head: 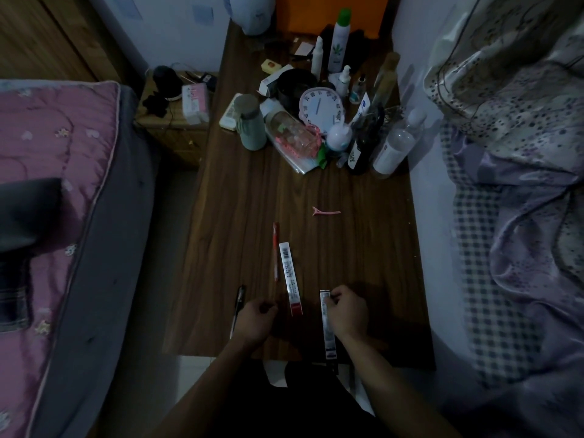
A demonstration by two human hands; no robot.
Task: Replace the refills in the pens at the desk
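On the dark wooden desk point(363, 263) lie a red pen point(275, 251) and, right beside it, a white refill packet with a red end point(290, 276). A black pen point(237, 308) lies at the near left, partly under my left hand point(257, 319), whose fingers are curled with nothing visibly in them. A second refill packet with a black end point(328, 330) lies near the front edge. My right hand point(347, 311) pinches its top end with thumb and fingers.
A pink hair clip point(325, 212) lies mid-desk. The far half holds several bottles point(393, 147), a grey-green flask point(251, 123), a pink clock point(320, 110) and boxes. A pink-quilted bed point(47, 200) stands left, bedding point(521, 184) right, a nightstand point(177, 121) behind left.
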